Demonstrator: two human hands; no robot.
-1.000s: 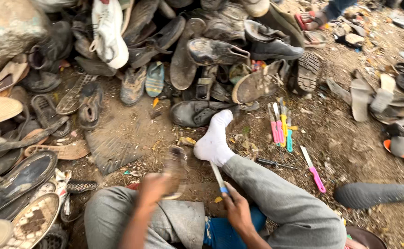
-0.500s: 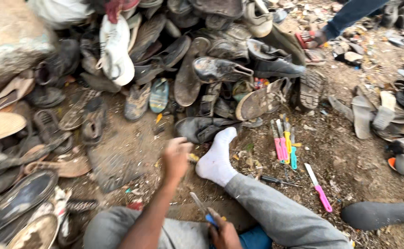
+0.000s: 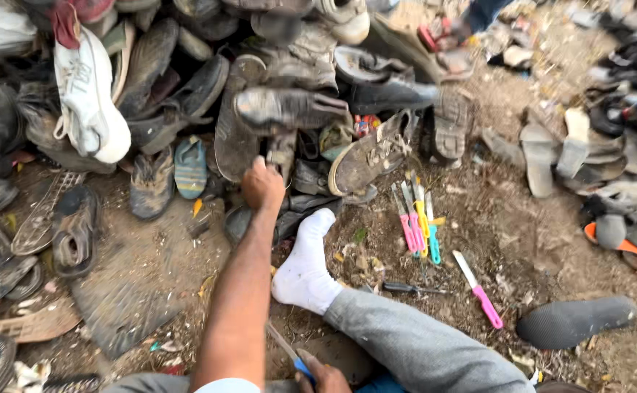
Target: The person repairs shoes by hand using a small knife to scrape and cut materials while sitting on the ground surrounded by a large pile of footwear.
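My left hand (image 3: 262, 185) reaches forward into a pile of worn shoes. Its fingers curl against a dark shoe sole (image 3: 235, 142), next to a long grey shoe (image 3: 289, 108); whether it grips anything is hidden. My right hand (image 3: 323, 375) sits low by my lap, closed on a blue-handled knife (image 3: 290, 352) whose blade points up and left. My leg in grey trousers ends in a white sock (image 3: 305, 269) resting on the dirt just right of my left forearm.
Several knives with pink, yellow and blue handles (image 3: 416, 222) lie on the ground to the right, one pink-handled knife (image 3: 478, 290) apart. A white sneaker (image 3: 85, 102) hangs at upper left. Loose soles and sandals (image 3: 56, 233) cover the left; a black sole (image 3: 573, 320) lies right.
My left hand has moved from near my knee forward and up into the shoe pile. The right hand stays low with the knife. The view has tilted toward the pile.
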